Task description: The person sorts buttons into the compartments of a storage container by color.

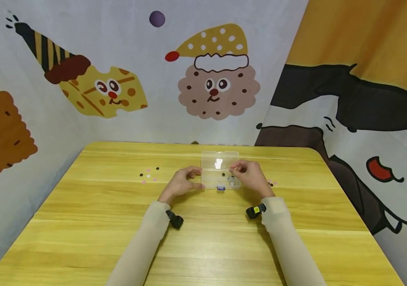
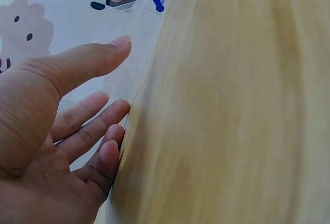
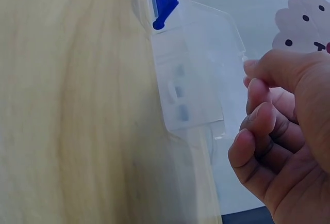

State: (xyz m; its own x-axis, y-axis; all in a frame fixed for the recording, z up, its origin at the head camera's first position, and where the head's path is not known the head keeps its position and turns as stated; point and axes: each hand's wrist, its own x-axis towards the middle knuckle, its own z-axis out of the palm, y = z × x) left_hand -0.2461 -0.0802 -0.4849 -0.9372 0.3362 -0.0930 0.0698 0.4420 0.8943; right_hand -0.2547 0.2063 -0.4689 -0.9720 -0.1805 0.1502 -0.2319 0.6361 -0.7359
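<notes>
- Nearest: beige sleeves (image 1: 289,238), small black cameras (image 1: 177,221) at the wrists.
- Left hand (image 1: 181,182): unclenched, thumb extended, at the box's left edge. Left wrist view shows loosely bent lower fingers, hidden from the head.
- Right hand (image 1: 250,174): thumb and forefinger tips together at the box's right side; cannot tell whether they grasp a small piece.
- Blue latch (image 1: 220,188), box front: mere strip from the head; wrist views show its slot and rounded end.
- Box (image 1: 210,180): on the table between the hands; clear plastic, rectangular, lid (image 1: 208,159) open at the far side. Head view shows dark and pale bits inside; right wrist view, only blurred dark patches through plastic.
- Small round pieces: pink, black, white (image 1: 148,176) at left; pink and black beside the right hand.
- Table (image 1: 203,254): yellowish, streaked wood grain, rounded far corners.
- Behind: printed cloth (image 1: 125,35), cartoon cheese and cookie in hats.
</notes>
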